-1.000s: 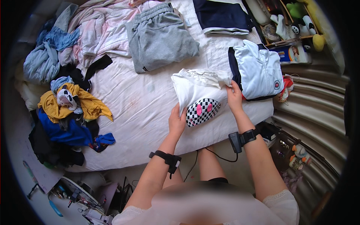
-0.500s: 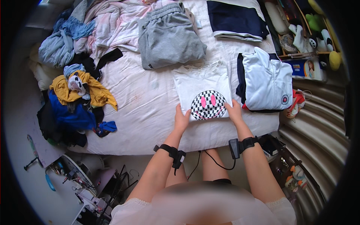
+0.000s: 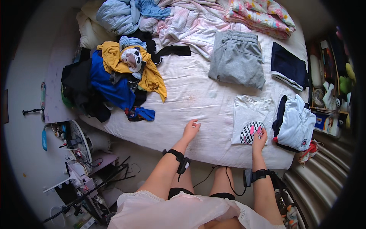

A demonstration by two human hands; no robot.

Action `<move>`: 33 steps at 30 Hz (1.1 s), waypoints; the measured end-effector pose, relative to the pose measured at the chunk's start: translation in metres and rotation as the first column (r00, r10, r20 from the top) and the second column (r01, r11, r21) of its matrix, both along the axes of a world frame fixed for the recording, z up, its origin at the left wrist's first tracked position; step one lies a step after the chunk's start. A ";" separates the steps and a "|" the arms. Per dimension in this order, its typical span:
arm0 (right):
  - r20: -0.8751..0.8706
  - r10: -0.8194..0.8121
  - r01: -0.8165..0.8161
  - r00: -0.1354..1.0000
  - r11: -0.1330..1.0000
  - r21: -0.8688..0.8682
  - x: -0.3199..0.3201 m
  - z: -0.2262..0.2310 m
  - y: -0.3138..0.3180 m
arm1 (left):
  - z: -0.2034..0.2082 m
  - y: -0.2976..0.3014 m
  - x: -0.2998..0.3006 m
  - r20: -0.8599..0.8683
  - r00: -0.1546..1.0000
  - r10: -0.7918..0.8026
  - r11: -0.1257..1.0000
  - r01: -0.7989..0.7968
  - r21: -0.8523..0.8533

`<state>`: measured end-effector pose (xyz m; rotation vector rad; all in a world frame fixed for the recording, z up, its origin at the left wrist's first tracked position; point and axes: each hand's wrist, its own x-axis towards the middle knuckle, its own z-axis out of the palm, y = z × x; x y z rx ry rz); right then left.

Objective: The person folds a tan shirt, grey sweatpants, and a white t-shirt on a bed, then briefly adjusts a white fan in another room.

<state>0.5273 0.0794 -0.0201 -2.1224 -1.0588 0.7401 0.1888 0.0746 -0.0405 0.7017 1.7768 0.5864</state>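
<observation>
A folded white T-shirt (image 3: 244, 114) with a checkered round print and pink marks lies flat on the bed. Over its lower right part is my right hand (image 3: 260, 140), fingers loosely bent and apart, gripping no cloth; whether it touches the shirt I cannot tell. My left hand (image 3: 191, 129) hovers above the bare sheet (image 3: 183, 110) left of the shirt, empty, its fingers loosely curled. Farther left lies a heap of crumpled clothes, among them a yellow garment (image 3: 154, 82) with a panda picture and a blue garment (image 3: 110, 86).
Folded grey sweatpants (image 3: 236, 61) lie beyond the T-shirt, with a folded navy garment (image 3: 288, 66) to their right. A folded pale jacket (image 3: 297, 122) sits right of the shirt. A flowered quilt (image 3: 263, 17) is at the far end. Shelves (image 3: 324, 99) stand beside the bed's right side.
Both hands have let go of the T-shirt's lower edge. My left hand has moved left, away from it. The view has turned left, so the bed's things appear farther right.
</observation>
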 end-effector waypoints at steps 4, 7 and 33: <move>-0.221 0.056 -0.072 0.974 0.995 -0.064 -0.114 -0.017 -0.007 | -0.003 0.028 -0.132 -0.034 0.970 0.239 0.964 -0.233 0.131; -0.438 0.044 -0.161 0.898 0.958 -0.235 -0.222 -0.006 -0.007 | -0.008 0.051 -0.239 -0.131 0.929 0.345 0.875 -0.268 0.403; -0.932 -0.336 -0.270 0.136 0.892 -0.361 -0.469 0.107 0.085 | 0.162 0.022 -0.255 0.196 0.857 -0.477 0.747 0.278 0.604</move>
